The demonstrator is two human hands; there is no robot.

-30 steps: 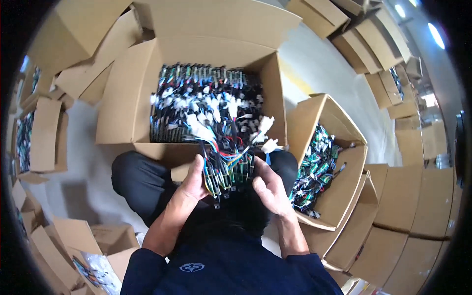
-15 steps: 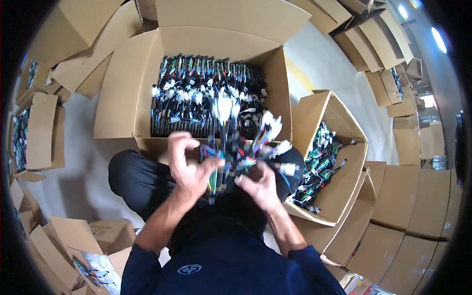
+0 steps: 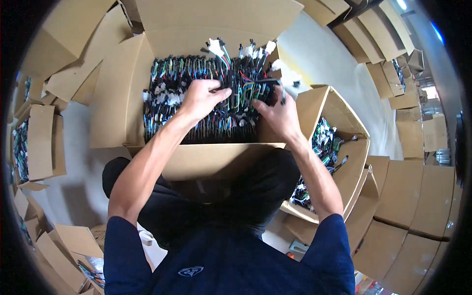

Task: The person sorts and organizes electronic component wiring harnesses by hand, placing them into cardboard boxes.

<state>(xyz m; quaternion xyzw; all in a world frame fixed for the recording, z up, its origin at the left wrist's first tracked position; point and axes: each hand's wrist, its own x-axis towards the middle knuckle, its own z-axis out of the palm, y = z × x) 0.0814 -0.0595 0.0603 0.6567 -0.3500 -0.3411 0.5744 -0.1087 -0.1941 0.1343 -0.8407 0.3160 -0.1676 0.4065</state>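
Note:
My left hand (image 3: 201,101) and my right hand (image 3: 281,112) hold a bunch of wire harnesses (image 3: 241,88) between them, over the large open cardboard box (image 3: 206,153). The bunch has coloured wires, black sleeving and white plugs that stick up past my fingers. My left hand is closed on its left side, thumb on the near face. The right hand grips the other side, with some fingers hidden behind the wires. Inside the box, harnesses of the same kind (image 3: 167,98) stand packed in tight rows.
To the right, a smaller tilted box (image 3: 351,160) holds a loose heap of green boards and wires (image 3: 324,142). Closed cartons (image 3: 393,196) are stacked beyond it. Open boxes (image 3: 44,142) with more harnesses stand on the left. My legs (image 3: 206,211) are in front of the large box.
Both hands have moved forward from over my lap to above the large box, carrying the bunch of wire harnesses. My arms are now stretched out.

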